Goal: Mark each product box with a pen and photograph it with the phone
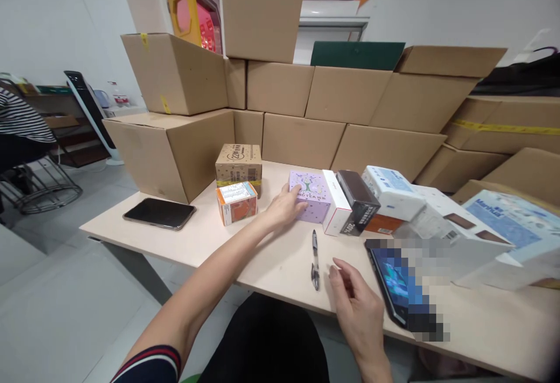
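My left hand (pixel 283 207) reaches across the table and grips the left end of a purple tea box (pixel 311 199), fingers and thumb on its near and top sides. Right of that box stand a narrow white box (pixel 336 202) and a dark box (pixel 359 199), side by side. My right hand (pixel 357 304) is at the table's front edge, fingers loosely bent with thumb and forefinger apart, holding nothing. Between the hands lies a pen (pixel 315 259). Just right of my right hand is a dark tablet-like device (pixel 394 284) with a lit screen, partly pixelated.
An orange-and-white box (pixel 237 203) stands before a small brown carton (pixel 239 167); a black phone (pixel 160 213) lies left. Blue-and-white packages (pixel 391 188) crowd the right side. Large cardboard boxes (pixel 301 138) wall off the back. A person in stripes (pixel 26 118) is far left.
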`<state>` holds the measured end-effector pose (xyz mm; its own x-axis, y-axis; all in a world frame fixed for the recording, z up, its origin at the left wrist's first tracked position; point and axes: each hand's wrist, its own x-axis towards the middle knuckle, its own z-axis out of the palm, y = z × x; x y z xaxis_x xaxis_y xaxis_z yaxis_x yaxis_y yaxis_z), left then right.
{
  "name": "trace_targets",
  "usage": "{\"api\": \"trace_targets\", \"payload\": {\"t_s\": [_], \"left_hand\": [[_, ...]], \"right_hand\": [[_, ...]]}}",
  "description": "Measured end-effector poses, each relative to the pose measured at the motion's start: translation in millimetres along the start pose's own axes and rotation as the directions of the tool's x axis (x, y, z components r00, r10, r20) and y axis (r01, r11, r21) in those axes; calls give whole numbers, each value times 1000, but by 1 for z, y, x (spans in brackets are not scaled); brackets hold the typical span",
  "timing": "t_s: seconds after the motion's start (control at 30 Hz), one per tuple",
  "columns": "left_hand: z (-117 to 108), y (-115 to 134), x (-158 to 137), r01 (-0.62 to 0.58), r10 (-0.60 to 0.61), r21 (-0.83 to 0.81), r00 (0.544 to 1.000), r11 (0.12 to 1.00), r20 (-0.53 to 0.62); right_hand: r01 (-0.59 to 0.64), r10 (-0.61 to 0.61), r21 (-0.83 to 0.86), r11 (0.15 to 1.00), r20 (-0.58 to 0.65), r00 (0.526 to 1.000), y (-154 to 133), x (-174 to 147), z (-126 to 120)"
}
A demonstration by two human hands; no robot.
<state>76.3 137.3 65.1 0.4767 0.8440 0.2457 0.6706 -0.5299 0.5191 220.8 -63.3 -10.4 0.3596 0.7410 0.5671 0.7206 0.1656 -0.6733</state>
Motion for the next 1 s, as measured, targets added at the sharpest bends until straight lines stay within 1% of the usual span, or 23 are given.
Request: {"api": "trace_targets", "payload": {"t_s": [0.07,0.13,0.23,0.27,0.3,0.33,0.37,0.4,0.43,0.47,0.5,0.53,0.57,0.6,0.63,0.67,0.7,0.77,0.83,0.87,0.93,1.0], "left_hand": [[4,3,4,-17,18,-6,1000,1000,9],[2,8,1,-37,37,-6,999,999,15],[-14,12,-21,-74,75,16,997,997,-5],[-24,10,-31,-93,94,35,995,995,-44],[-34,6,-43,-121,133,91,981,989,-144],[-46,-1,-55,-99,133,135,954,986,-269],[-58,-11,-67,-39,101,169,921,985,-376],[-70,-23,-78,56,35,185,890,981,-455],[-80,-37,-87,152,-43,188,872,970,-487],[-89,-51,-95,234,-127,171,870,957,-477],[-96,-65,-102,283,-195,147,878,948,-437],[-100,-77,-107,296,-230,120,894,948,-384],[-103,-87,-110,267,-227,85,918,960,-326],[-102,-94,-113,215,-196,45,944,976,-265],[-100,-97,-115,168,-163,3,962,986,-218],[-95,-96,-116,148,-150,-27,966,989,-209],[-89,-92,-119,159,-167,-51,958,986,-233],[-71,-73,-125,210,-232,-106,929,972,-288],[-48,-48,-133,224,-255,-130,908,966,-332],[-36,-36,-137,228,-256,-117,896,967,-363],[-13,-14,-143,202,-216,-79,876,976,-432],[5,-1,-147,134,-145,-58,871,989,-469]], "right_hand": [[-5,5,-1,1000,6,1000,0,0,0],[-21,21,-2,1000,-1,1000,0,0,0],[-49,49,6,999,-6,999,0,0,-1],[-55,55,9,998,-2,998,0,0,-1],[-58,58,11,998,5,998,-1,1,-2],[-58,58,14,998,13,998,-1,1,-2],[-59,58,15,998,19,998,-2,1,-2],[-60,60,14,998,25,998,-3,1,-2],[-61,61,12,998,32,998,-3,1,-2],[-62,61,10,998,40,997,-4,1,-2],[-62,62,7,998,45,997,-4,1,-2],[-63,62,6,998,50,997,-5,1,-1],[-61,61,6,998,53,997,-4,0,-1],[-61,60,7,998,55,997,-4,0,0],[-61,61,7,998,56,997,-4,0,0],[-63,63,7,998,60,996,-3,-1,0],[-65,64,6,998,63,996,-3,-1,0],[-70,69,0,998,74,995,-2,0,0],[-76,76,-7,997,80,994,-2,0,0],[-80,81,-11,997,80,994,-3,1,0],[-86,87,-17,996,75,993,-4,1,0],[-91,92,-17,996,71,993,-4,1,-1]]}}
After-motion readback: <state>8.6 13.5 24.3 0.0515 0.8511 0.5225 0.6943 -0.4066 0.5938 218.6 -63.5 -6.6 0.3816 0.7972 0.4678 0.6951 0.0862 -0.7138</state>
